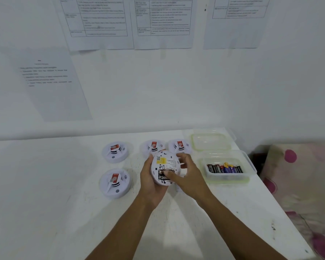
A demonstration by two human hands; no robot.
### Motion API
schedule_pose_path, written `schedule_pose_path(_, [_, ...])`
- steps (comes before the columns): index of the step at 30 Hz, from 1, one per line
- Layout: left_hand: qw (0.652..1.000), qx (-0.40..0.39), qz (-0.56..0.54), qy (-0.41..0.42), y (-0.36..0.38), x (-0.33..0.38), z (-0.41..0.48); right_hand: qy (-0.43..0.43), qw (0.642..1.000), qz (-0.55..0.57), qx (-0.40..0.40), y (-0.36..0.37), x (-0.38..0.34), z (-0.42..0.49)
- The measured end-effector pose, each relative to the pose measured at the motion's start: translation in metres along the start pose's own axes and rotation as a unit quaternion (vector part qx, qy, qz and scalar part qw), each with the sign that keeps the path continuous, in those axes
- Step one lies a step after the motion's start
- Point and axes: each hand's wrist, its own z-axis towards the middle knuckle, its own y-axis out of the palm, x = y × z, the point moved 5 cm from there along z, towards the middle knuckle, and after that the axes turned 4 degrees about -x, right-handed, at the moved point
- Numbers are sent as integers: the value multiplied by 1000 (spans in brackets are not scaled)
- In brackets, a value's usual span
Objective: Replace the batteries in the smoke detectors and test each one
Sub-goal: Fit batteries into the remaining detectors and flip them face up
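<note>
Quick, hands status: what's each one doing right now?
Left hand: holding the smoke detector, back side up.
Right hand: grips the detector's rim, thumb on the battery in its compartment.

You hold one detector [164, 167] over the worktop [45, 194]; four others [115, 182] lie left of and behind it, the battery box [226, 176] right, its lid [211, 141] behind that.

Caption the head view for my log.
Left hand holds an upturned smoke detector; right hand thumbs its battery; a battery box sits nearby.
</note>
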Motion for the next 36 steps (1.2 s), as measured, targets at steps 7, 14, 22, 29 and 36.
schedule_pose_path(7, [997,53,-48,-5,-37,-5,-11,-77,944,-294,-130,-9,29,-10])
schedule_pose_path(14, [997,64,-53,7,-47,-4,-17,-50,920,-356,-158,-15,34,1])
schedule_pose_path(22, [997,58,-44,22,-49,2,-21,-90,958,-265,-69,-15,27,-6])
schedule_pose_path(29, [997,40,-59,31,-44,6,-15,177,813,551,-63,-4,25,-14])
schedule_pose_path(36, [997,34,-66,16,-37,2,-14,162,886,430,-66,6,1,-16])
